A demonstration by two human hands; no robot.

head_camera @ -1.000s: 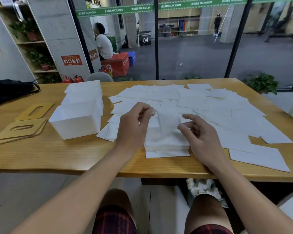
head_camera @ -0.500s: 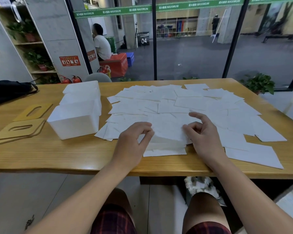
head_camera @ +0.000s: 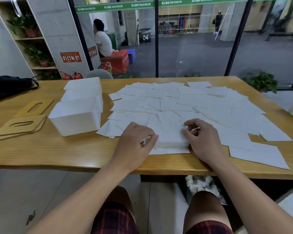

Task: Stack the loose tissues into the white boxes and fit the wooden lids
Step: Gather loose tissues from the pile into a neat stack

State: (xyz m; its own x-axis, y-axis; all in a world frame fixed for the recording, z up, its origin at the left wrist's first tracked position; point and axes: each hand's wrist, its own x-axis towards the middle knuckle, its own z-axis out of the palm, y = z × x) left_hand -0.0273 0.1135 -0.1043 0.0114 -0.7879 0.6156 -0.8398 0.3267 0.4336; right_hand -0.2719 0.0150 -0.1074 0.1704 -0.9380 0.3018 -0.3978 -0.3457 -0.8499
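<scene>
At the far left a black bag (head_camera: 8, 86) lay on the wooden table (head_camera: 61, 152), and beside it I counted three wooden lids: one slotted lid (head_camera: 34, 108) lying alone, and nearer the edge a pair of lids (head_camera: 20, 126) stacked one on the other. Next came the white boxes (head_camera: 79, 107), three as far as I could count, set in a row running away from me, the nearest with its open top showing. To the right of them the loose tissues (head_camera: 201, 105) were spread over most of the table, overlapping, too many to number. At the near edge of that spread sat one squared-up stack of tissues (head_camera: 171, 137). The person's left hand (head_camera: 134, 146) had its fingers curled against the stack's left side, thumb and fingertips pinching at the edge, while the right hand (head_camera: 203, 141) gripped the right side, fingers bent over the top sheet. The two hands stood apart, the stack between them, resting on the table
</scene>
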